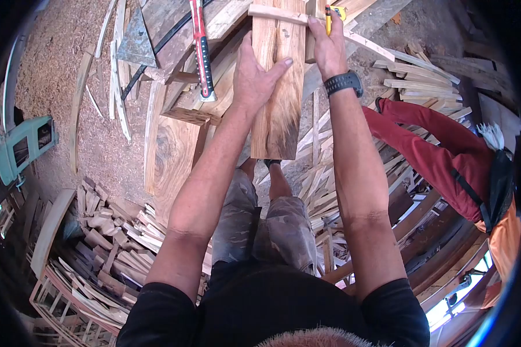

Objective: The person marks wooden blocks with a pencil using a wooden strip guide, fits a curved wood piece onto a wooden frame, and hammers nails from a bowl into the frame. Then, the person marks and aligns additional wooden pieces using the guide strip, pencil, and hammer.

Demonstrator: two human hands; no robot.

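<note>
A wide wooden board (279, 104) with dark grain stretches away from me at the top centre. My left hand (259, 75) lies against its left edge, the thumb spread over its face. A short, thin wooden strip (279, 14) crosses the board near its far end. My right hand (329, 49), with a black watch on the wrist, is closed at the strip's right end. Just beyond its fingers are a yellow pencil-like tool (328, 20) and a yellow tape measure (338, 11). A red and black hammer (201, 55) rests on timber to the left.
A metal triangular square (136, 43) lies at upper left. Cut wood is piled at lower left (110, 248) and right (428, 81). A person in red trousers (428, 144) is at the right. A teal metal frame (22, 147) stands at far left.
</note>
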